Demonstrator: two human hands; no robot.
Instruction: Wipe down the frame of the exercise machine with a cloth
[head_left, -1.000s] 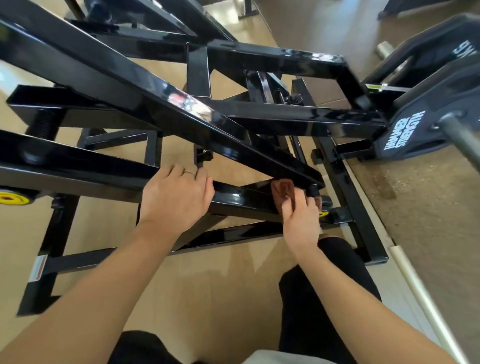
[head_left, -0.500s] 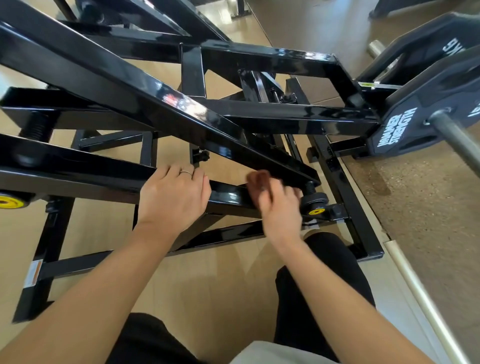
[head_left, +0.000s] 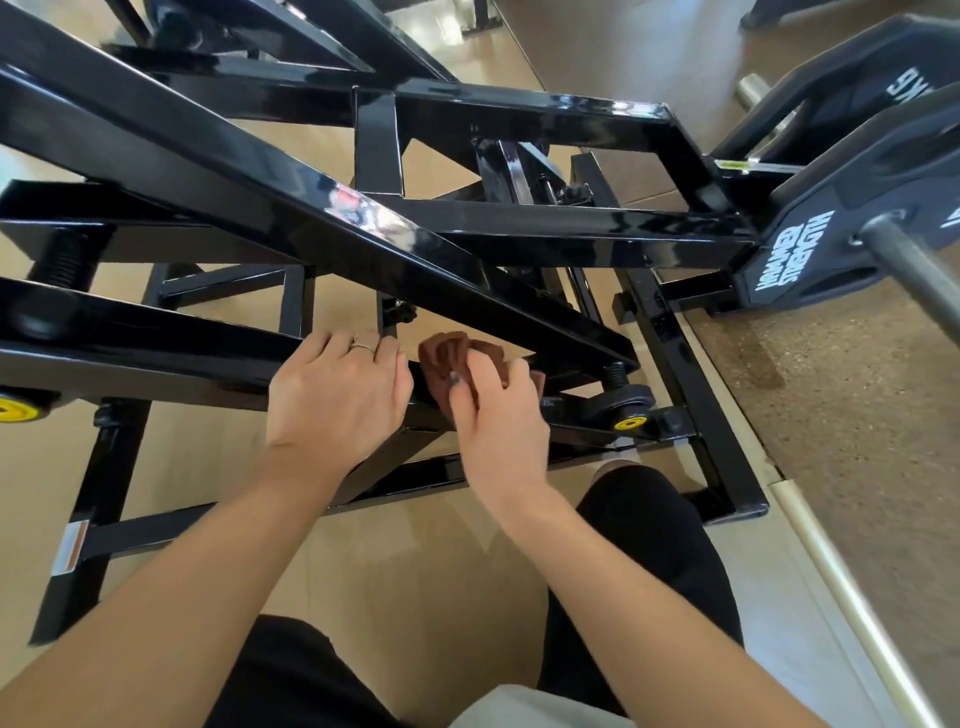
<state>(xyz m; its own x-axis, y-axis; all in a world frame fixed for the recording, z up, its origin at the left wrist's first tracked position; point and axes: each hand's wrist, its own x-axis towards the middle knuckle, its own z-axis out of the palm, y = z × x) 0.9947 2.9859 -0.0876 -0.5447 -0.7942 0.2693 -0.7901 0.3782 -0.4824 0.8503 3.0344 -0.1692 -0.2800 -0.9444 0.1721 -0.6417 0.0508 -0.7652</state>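
Pale gym flooring (head_left: 431, 561) lay beneath a glossy black frame (head_left: 291, 208) of crossing steel bars, with a weight plate (head_left: 800, 254) loaded on a steel bar (head_left: 914, 270) at the right. A brown cloth (head_left: 449, 353) was held bunched in the right hand (head_left: 498, 415), fingers curled round it, and pressed against a lower cross bar (head_left: 156, 364) just under the long diagonal beam (head_left: 467, 280). The left hand (head_left: 332, 400) was laid over the same cross bar just beside the cloth, its fingers bent over the far edge, seemingly as a brace. Several risks could be judged from this. The gap between beam and cross bar was narrow, so knuckles could be knocked or pinched there, more so if the loaded arm were shifted by a lean on it. The cloth could be snagged on the threaded bolt (head_left: 615, 371) and yellow-capped roller (head_left: 626, 410) close by on the right. Because the cloth was so tightly bunched, stretches of the bar could be missed, and the braced hand covered a patch that would be left unwiped.
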